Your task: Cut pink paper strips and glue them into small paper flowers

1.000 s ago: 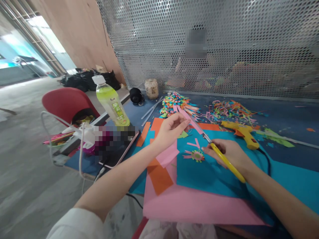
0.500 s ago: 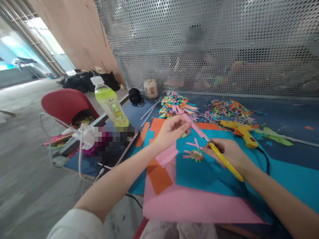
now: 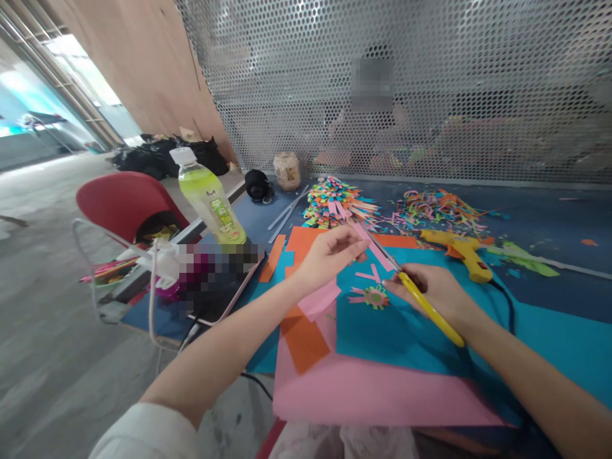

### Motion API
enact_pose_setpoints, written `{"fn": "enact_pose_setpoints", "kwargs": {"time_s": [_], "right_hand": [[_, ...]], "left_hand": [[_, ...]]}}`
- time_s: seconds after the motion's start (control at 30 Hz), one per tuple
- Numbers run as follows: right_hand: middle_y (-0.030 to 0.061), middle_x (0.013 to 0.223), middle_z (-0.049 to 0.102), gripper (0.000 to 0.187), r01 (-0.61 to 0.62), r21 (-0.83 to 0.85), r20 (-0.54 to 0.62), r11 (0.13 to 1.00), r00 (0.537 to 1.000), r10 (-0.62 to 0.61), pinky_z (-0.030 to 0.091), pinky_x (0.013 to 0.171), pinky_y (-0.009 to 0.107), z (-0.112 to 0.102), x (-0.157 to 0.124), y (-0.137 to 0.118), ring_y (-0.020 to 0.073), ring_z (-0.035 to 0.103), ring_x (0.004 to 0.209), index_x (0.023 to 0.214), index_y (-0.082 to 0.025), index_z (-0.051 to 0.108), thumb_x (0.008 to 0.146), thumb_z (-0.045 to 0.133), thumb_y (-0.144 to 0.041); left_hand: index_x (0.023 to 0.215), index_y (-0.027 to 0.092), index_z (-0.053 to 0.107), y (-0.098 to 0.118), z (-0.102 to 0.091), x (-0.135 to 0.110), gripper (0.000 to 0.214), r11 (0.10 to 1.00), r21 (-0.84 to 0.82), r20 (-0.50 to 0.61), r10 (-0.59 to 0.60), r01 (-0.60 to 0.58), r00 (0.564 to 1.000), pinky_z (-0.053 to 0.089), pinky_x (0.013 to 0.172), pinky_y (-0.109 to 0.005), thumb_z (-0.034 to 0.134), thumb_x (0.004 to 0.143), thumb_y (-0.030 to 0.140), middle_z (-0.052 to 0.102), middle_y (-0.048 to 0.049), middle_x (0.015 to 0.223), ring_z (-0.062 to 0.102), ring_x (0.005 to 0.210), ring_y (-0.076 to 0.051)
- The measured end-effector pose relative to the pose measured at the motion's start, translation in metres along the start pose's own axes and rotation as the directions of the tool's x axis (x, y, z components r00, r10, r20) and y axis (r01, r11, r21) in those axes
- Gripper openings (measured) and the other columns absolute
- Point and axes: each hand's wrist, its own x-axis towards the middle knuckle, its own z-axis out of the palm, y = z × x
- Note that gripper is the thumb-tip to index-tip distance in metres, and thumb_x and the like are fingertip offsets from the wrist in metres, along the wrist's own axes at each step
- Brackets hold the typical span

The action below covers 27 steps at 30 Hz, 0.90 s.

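Observation:
My left hand (image 3: pixel 335 250) pinches a pink paper strip (image 3: pixel 381 256) that slants away over the blue paper (image 3: pixel 411 331). In my right hand (image 3: pixel 428 290) are yellow-handled scissors (image 3: pixel 430 310), their blades lying along the strip's right edge. Whether the blades are apart I cannot tell. Below both hands lie a small paper flower (image 3: pixel 376 297) with green petals and pink tails, and a V-shaped pink paper piece (image 3: pixel 370 274). Orange paper pieces (image 3: pixel 306 341) and a pink paper sheet (image 3: pixel 363 389) sit beneath and beside my left forearm.
Behind my hands stands a heap of colourful paper flowers (image 3: pixel 335 201), beside paper shreds (image 3: pixel 437 213). A yellow glue gun (image 3: pixel 461 250) with a black cord lies right. A green drink bottle (image 3: pixel 210 201) leans left by a tablet (image 3: pixel 229 303). A perforated metal sheet (image 3: pixel 296 76) closes the back.
The whole view has shifted very slightly. Both hands, the pink strip and the scissors stay almost where they were.

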Motion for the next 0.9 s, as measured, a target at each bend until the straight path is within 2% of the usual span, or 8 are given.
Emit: {"fn": "enact_pose_setpoints", "kwargs": {"time_s": [0.1,0.3,0.73,0.9], "right_hand": [[-0.0025,0.054,0.034,0.045,-0.002,-0.101,0.038,0.995,0.999,0.006,0.024,0.044,0.025,0.0007,0.0004,0.0006,0.0104,0.031,0.051,0.055,-0.02,0.044,0.071,0.054,-0.061],[-0.0023,0.055,0.031,0.048,0.016,-0.118,0.031,0.993,0.999,-0.012,0.022,0.043,0.024,0.0017,0.0005,0.0019,0.0102,0.03,0.051,0.054,-0.02,0.042,0.072,0.05,-0.063],[0.0003,0.055,0.045,0.047,-0.015,-0.159,0.034,0.987,0.999,0.021,0.031,0.047,0.027,0.0036,0.0036,0.0008,0.0131,0.039,0.053,0.058,-0.021,0.046,0.07,0.049,-0.067],[-0.0012,0.053,0.036,0.05,-0.002,-0.199,0.0,0.98,1.0,0.002,0.027,0.046,0.026,0.0033,0.0045,-0.0001,0.012,0.034,0.051,0.054,-0.021,0.041,0.071,0.045,-0.068]], "left_hand": [[0.07,0.015,0.051,-0.0008,-0.0001,0.0,0.032,1.0,0.004,-0.003,-0.007,0.007,1.0,0.04,0.051,-0.019,0.064,0.074,0.044,0.056,0.002,0.058,0.05,0.052,-0.005],[0.07,0.015,0.05,-0.0012,0.0002,-0.001,0.032,1.0,0.001,-0.012,-0.018,0.018,1.0,0.039,0.05,-0.019,0.064,0.075,0.043,0.056,0.0026,0.057,0.05,0.052,-0.005],[0.07,0.015,0.049,-0.006,0.0023,-0.002,0.033,0.998,0.056,0.0,-0.036,0.036,0.999,0.041,0.051,-0.019,0.06,0.077,0.045,0.058,0.0014,0.06,0.051,0.052,-0.006],[0.07,0.015,0.05,-0.0073,0.0046,-0.0038,0.029,0.998,0.049,0.023,-0.044,0.043,0.999,0.041,0.053,-0.018,0.061,0.078,0.04,0.057,0.0017,0.061,0.051,0.054,-0.005]]}}
